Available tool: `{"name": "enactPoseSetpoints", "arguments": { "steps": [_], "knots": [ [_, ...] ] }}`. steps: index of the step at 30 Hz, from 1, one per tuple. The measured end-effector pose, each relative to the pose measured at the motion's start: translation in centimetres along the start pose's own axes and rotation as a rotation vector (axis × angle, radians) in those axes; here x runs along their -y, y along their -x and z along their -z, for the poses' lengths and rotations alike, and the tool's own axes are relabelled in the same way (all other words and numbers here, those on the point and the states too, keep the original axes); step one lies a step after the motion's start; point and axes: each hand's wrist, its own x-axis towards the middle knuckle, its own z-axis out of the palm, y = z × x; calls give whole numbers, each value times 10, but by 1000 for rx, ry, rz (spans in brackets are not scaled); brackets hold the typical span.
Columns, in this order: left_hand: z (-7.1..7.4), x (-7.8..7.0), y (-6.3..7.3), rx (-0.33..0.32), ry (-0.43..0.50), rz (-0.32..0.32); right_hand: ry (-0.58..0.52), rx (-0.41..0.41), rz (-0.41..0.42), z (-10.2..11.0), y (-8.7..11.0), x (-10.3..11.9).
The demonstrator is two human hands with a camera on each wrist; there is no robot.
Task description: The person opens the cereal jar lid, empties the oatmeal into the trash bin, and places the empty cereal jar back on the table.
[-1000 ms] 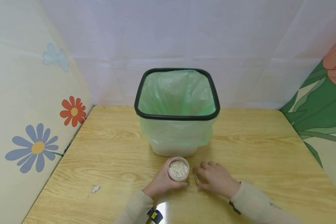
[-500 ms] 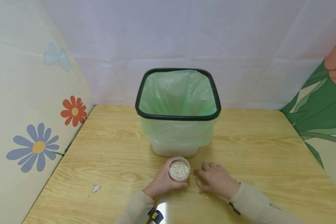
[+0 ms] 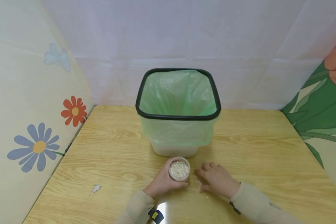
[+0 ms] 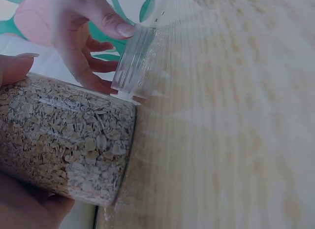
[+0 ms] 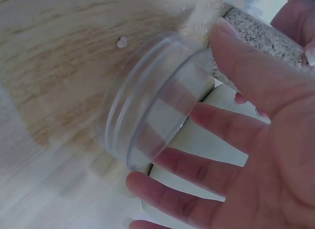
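Left hand (image 3: 165, 181) clamped round upright, clear cylindrical jar (image 4: 69, 140) of pale flakes (image 3: 179, 169). Right hand (image 3: 219, 180), near jar: thumb and fingers pinch clear, round, ridged plastic lid (image 5: 147, 96). Beyond both hands: white, black-rimmed bin (image 3: 178, 117), green plastic liner (image 3: 176, 90).

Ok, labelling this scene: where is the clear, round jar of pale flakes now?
In the head view, the jar is low, slightly right of centre, held by the left hand, in front of the black-rimmed bin lined with green plastic.
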Motion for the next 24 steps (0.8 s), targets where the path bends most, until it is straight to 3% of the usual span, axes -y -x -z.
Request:
{"name": "enactPoseSetpoints", "arguments": {
  "steps": [9, 18, 24],
  "knots": [
    [0, -1, 2, -20, 23, 4, -1, -47, -16, 8, 2, -1],
    [1, 2, 9, -89, 73, -2, 7, -104, -56, 16, 2, -5],
    [6, -5, 17, -125, 40, 11, 27, -151, -85, 30, 3, -6]
  ]
}}
